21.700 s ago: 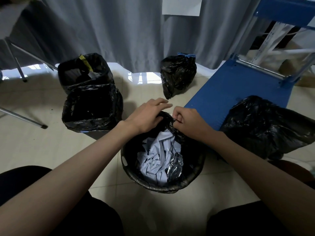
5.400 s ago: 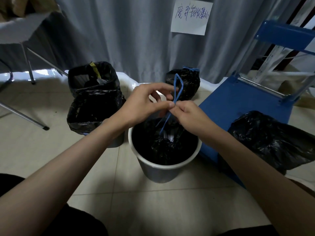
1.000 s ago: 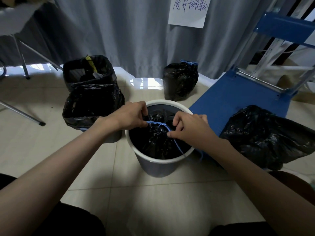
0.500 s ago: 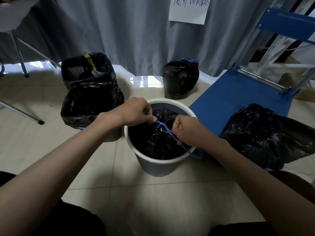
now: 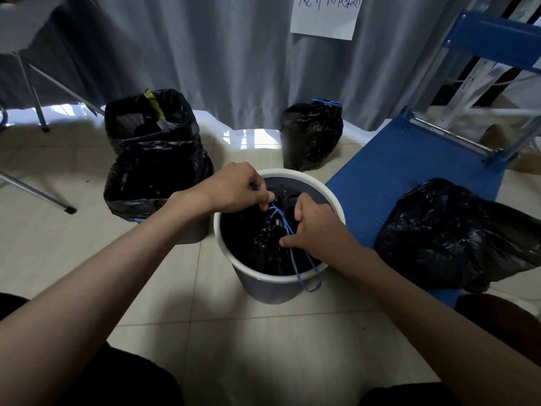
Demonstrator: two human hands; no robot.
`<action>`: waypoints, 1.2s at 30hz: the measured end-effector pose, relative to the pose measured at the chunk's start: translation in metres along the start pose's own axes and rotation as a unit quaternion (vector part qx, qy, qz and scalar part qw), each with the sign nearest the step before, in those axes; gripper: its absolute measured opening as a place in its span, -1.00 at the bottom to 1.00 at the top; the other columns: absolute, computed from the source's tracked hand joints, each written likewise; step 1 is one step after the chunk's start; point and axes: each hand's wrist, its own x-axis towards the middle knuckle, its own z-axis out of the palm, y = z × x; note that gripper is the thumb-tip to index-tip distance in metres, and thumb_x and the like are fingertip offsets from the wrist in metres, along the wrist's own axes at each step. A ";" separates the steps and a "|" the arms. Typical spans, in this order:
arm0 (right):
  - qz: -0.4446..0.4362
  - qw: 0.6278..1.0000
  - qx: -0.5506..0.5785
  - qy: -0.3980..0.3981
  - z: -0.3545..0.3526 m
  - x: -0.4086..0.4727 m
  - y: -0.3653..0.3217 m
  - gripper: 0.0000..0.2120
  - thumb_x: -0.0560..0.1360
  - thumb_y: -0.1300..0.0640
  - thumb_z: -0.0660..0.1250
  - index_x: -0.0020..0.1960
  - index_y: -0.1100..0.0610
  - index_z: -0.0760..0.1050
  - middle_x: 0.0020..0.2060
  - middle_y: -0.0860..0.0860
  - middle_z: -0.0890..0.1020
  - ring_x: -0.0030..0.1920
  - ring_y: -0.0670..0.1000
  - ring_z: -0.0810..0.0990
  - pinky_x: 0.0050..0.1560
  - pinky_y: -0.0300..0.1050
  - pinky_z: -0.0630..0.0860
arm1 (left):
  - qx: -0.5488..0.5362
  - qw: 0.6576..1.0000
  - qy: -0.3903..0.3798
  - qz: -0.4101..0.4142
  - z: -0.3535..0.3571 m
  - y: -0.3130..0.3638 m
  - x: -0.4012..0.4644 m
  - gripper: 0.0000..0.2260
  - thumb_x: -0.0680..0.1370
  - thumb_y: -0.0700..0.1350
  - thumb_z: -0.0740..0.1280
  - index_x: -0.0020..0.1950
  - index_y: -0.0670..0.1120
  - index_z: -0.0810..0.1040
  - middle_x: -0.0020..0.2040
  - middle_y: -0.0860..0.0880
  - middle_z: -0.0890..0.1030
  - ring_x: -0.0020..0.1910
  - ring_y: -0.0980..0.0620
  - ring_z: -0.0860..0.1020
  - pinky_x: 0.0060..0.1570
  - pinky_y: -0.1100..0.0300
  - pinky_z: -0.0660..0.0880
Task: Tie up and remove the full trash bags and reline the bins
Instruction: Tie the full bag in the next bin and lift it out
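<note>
A round white bin (image 5: 265, 278) stands on the floor in front of me with a black trash bag (image 5: 259, 244) bunched shut inside it. A blue drawstring (image 5: 282, 219) is knotted at the bag's neck. My left hand (image 5: 234, 187) grips one end of the drawstring at the bin's far left rim. My right hand (image 5: 314, 227) pinches the other strands above the bag; their loop hangs over the bin's near rim. A tied black bag (image 5: 311, 131) with a blue knot stands by the curtain.
Two bins lined with black bags, one behind (image 5: 147, 118) and one in front (image 5: 155, 174), stand to the left. A blue cart deck (image 5: 407, 171) on the right carries a large black bag (image 5: 459, 232). A grey curtain (image 5: 219, 54) hangs behind, and table legs (image 5: 38, 194) cross at far left.
Over the last second my hands have pulled the drawstring ends apart and the knot has drawn down onto the bag's neck. Earlier the bag lay open over the bin's rim, showing paper.
</note>
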 end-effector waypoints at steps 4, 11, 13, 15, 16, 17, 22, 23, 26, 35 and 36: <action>-0.028 0.998 -0.053 0.024 0.003 -0.004 -0.003 -0.59 0.36 0.25 0.48 -0.05 0.10 0.24 -0.21 0.09 0.55 -0.21 0.18 0.57 -0.18 0.17 0.55 | -0.007 1.000 -0.001 -0.002 0.000 0.000 0.001 -0.75 0.54 0.09 0.39 -0.29 0.03 0.69 -0.28 -0.01 0.65 -0.25 0.09 0.52 -0.19 0.21 0.43; -0.013 0.995 -0.086 0.048 -0.013 -0.002 -0.010 -0.88 0.46 0.33 0.26 -0.09 0.14 0.49 -0.20 0.07 0.59 -0.15 0.12 0.57 -0.12 0.09 0.56 | -0.016 0.999 0.034 -0.006 -0.001 -0.002 0.001 -0.82 0.50 0.05 0.46 -0.26 0.01 0.69 -0.34 0.02 0.62 -0.29 0.15 0.54 -0.24 0.30 0.43; 0.002 0.995 -0.085 0.044 -0.018 0.000 -0.010 -0.83 0.46 0.33 0.25 -0.16 0.11 0.53 -0.24 0.05 0.60 -0.17 0.09 0.59 -0.09 0.08 0.59 | -0.023 0.998 0.061 -0.008 -0.002 -0.001 0.002 -0.84 0.50 0.02 0.46 -0.23 -0.02 0.69 -0.44 0.08 0.53 -0.41 0.23 0.47 -0.39 0.43 0.31; 0.010 0.995 -0.084 0.043 -0.024 0.001 -0.014 -0.83 0.46 0.33 0.29 -0.19 0.10 0.56 -0.25 0.03 0.61 -0.18 0.06 0.59 -0.08 0.07 0.60 | -0.024 0.995 0.100 -0.017 -0.003 -0.001 0.003 -0.85 0.50 0.02 0.46 -0.21 -0.03 0.70 -0.46 0.09 0.48 -0.44 0.21 0.44 -0.39 0.38 0.33; 0.009 0.995 -0.087 0.045 -0.028 0.001 -0.017 -0.83 0.46 0.33 0.29 -0.19 0.10 0.57 -0.24 0.03 0.61 -0.17 0.06 0.59 -0.07 0.07 0.60 | -0.020 0.992 0.121 -0.021 -0.003 -0.001 0.004 -0.85 0.49 0.03 0.46 -0.19 -0.03 0.70 -0.44 0.09 0.50 -0.40 0.19 0.46 -0.33 0.29 0.39; 0.007 0.995 -0.091 0.047 -0.031 0.000 -0.020 -0.82 0.46 0.34 0.29 -0.18 0.11 0.58 -0.22 0.04 0.61 -0.15 0.07 0.59 -0.07 0.07 0.60 | -0.014 0.989 0.144 -0.025 -0.002 -0.001 0.005 -0.84 0.49 0.04 0.46 -0.17 -0.02 0.70 -0.41 0.07 0.52 -0.33 0.14 0.50 -0.25 0.20 0.44; -0.028 0.993 -0.115 0.009 -0.043 -0.006 -0.032 -0.87 0.49 0.29 0.32 -0.18 0.13 0.58 -0.23 0.08 0.62 -0.16 0.10 0.60 -0.12 0.04 0.59 | 0.009 0.975 0.221 -0.040 -0.007 0.007 0.006 -0.88 0.49 0.06 0.41 -0.16 0.07 0.70 -0.28 0.03 0.57 -0.10 -0.05 0.55 -0.20 0.13 0.39; -0.038 0.992 -0.123 0.003 -0.044 -0.007 -0.034 -0.89 0.49 0.27 0.33 -0.18 0.14 0.58 -0.24 0.09 0.62 -0.17 0.10 0.60 -0.14 0.03 0.58 | 0.015 0.973 0.226 -0.041 -0.006 0.008 0.007 -0.89 0.49 0.06 0.41 -0.16 0.08 0.70 -0.26 0.01 0.58 -0.09 -0.07 0.54 -0.21 0.14 0.35; -0.049 0.989 -0.138 -0.014 -0.041 -0.011 -0.034 -0.89 0.49 0.27 0.27 -0.15 0.22 0.57 -0.23 0.14 0.62 -0.17 0.13 0.59 -0.15 0.01 0.56 | 0.044 0.969 0.232 -0.065 0.000 0.004 0.010 -0.87 0.49 0.08 0.40 -0.09 0.07 0.70 -0.14 -0.04 0.64 -0.03 -0.13 0.57 -0.19 0.14 0.34; -0.004 0.975 -0.116 -0.190 -0.033 -0.021 -0.011 -0.95 0.44 0.25 0.46 -0.11 0.15 0.68 -0.16 0.06 0.69 -0.13 0.06 0.67 -0.10 -0.16 0.60 | 0.052 0.977 0.105 -0.180 0.028 -0.032 0.004 -0.85 0.48 0.07 0.44 -0.01 0.08 0.71 -0.01 -0.10 0.66 0.04 -0.17 0.59 -0.11 0.14 0.43; 0.001 0.978 -0.082 -0.189 -0.038 -0.020 -0.010 -0.95 0.45 0.24 0.46 -0.16 0.12 0.68 -0.23 0.02 0.69 -0.19 0.01 0.67 -0.20 -0.24 0.56 | 0.043 0.978 0.102 -0.177 0.025 -0.033 0.004 -0.85 0.48 0.08 0.43 -0.03 0.08 0.71 -0.03 -0.09 0.66 0.03 -0.16 0.59 -0.11 0.13 0.43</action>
